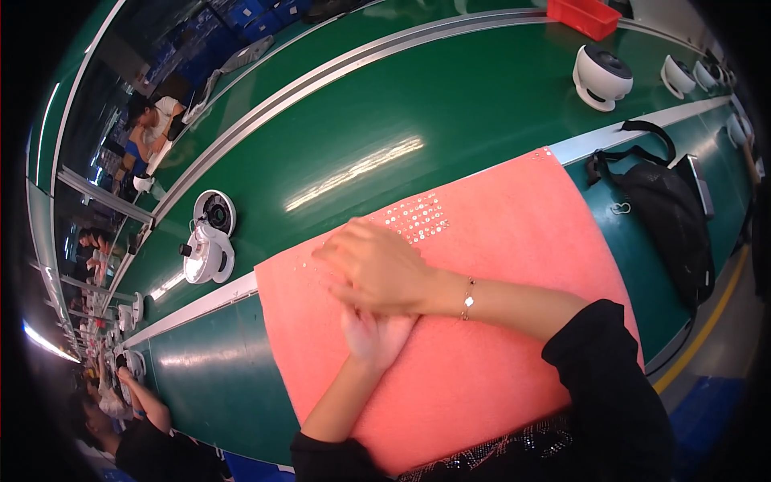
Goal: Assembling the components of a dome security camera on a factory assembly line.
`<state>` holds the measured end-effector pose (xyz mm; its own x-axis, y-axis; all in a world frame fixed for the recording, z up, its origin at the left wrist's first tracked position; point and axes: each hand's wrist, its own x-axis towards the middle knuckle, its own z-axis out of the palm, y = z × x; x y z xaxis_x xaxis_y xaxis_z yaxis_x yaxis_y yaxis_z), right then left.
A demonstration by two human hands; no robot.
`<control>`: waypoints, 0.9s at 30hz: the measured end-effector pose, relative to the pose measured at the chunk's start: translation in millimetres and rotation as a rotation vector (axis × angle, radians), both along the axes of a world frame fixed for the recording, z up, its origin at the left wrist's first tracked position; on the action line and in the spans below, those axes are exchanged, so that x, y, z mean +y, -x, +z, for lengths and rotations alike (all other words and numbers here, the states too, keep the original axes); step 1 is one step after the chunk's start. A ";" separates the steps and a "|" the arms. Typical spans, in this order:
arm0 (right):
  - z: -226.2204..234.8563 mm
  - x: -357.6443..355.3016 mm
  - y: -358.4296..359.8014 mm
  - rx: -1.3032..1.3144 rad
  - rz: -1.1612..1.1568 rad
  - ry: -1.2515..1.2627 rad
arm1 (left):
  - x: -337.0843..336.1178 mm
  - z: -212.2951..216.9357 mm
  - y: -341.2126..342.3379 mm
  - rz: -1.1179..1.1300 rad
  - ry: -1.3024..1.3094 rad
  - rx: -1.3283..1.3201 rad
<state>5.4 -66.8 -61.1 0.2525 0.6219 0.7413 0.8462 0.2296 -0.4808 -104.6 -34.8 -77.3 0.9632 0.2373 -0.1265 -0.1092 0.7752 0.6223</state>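
My right hand (377, 269) lies across my left hand (373, 333), back upward, over the left part of a pink towel (498, 273). The two hands touch. Right-hand fingers bend down toward the left and look smeared, so their grip is unclear. The fingers of my left hand are mostly hidden beneath. Just beyond my right hand, rows of small shiny round pieces (418, 218) are set out on the towel. A few tiny bright specks lie left of my fingertips. A thin bracelet (469, 303) with a white charm circles my right wrist.
A white round-bodied device (210, 249), apparently opened, stands on the green bench at left. Another white device (601, 79) and a red bin (584, 18) are at far right. A black bag (662, 209) lies right of the towel. Other people (152, 128) sit along the left.
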 end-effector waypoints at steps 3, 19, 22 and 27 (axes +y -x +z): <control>-3.0 -1.5 15.7 -0.119 0.078 0.081 | -0.2 -2.9 -3.5 0.081 -0.060 -0.006; -0.8 -0.8 -3.7 0.011 0.014 0.330 | 1.4 2.1 -6.1 0.003 0.024 0.085; -1.2 1.5 -9.8 0.013 0.012 0.345 | 8.9 -6.3 -2.8 -0.015 0.014 0.027; -6.9 8.2 -16.8 0.020 0.009 0.374 | 29.6 -4.4 1.4 0.177 0.154 -0.011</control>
<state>22.2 -58.6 -68.0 0.2579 0.8509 0.4577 0.8348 0.0422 -0.5489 -105.9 -5.2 -81.8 0.9097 0.3813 -0.1642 -0.2578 0.8289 0.4965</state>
